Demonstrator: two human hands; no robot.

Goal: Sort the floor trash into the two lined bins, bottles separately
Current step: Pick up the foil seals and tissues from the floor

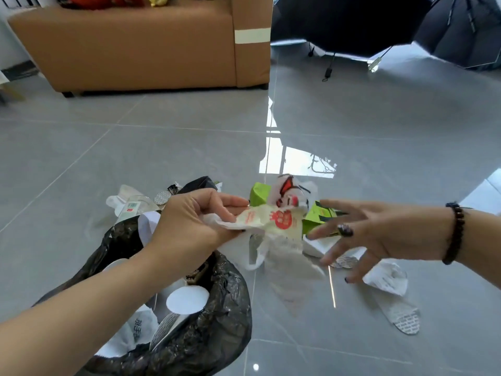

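**Sorting wrappers at the bin**

Pinching a white wrapper point(267, 219) at frame centre, the left hand point(189, 221) held it above the black-lined bin point(217, 321). The right hand point(379, 232) hovered with fingers spread over floor point(135, 158) litter.

A: Wrapper status?
B: White wrapper point(267, 219), red print, crumpled, held up above the floor beside the black-lined bin point(217, 321).
A: Bin contents?
B: White paper pieces, round lid. Green cartons point(317, 215) lie just beyond.
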